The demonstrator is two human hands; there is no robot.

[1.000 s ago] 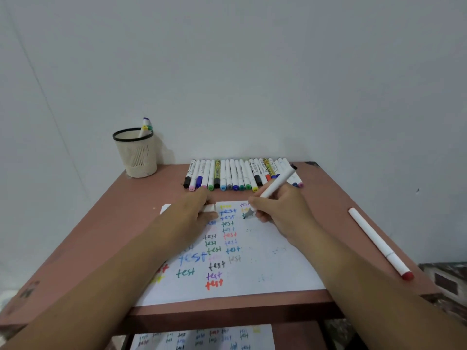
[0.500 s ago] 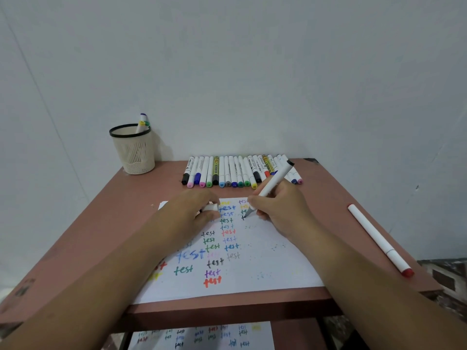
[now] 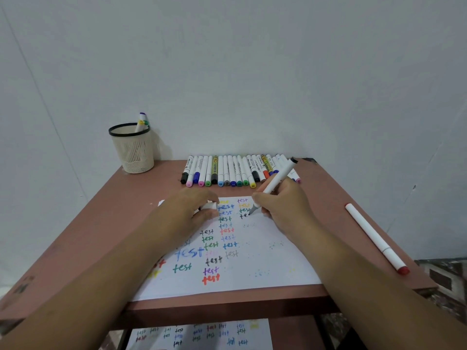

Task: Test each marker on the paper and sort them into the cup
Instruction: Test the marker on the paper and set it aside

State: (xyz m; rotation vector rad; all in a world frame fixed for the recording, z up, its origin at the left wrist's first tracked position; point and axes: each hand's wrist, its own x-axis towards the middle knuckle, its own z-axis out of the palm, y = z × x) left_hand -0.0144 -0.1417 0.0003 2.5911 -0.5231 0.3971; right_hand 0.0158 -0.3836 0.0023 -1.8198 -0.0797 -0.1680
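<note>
Black marker mid-word on the paper

The right hand (image 3: 283, 208) grips the marker (image 3: 274, 184), tip on the paper (image 3: 265, 263) beside a newly begun "te"; the left hand (image 3: 194, 213) is curled around its cap (image 3: 209, 205). Bare sheet lies right of the fingers; the cup (image 3: 132, 147) stands far left.
</note>
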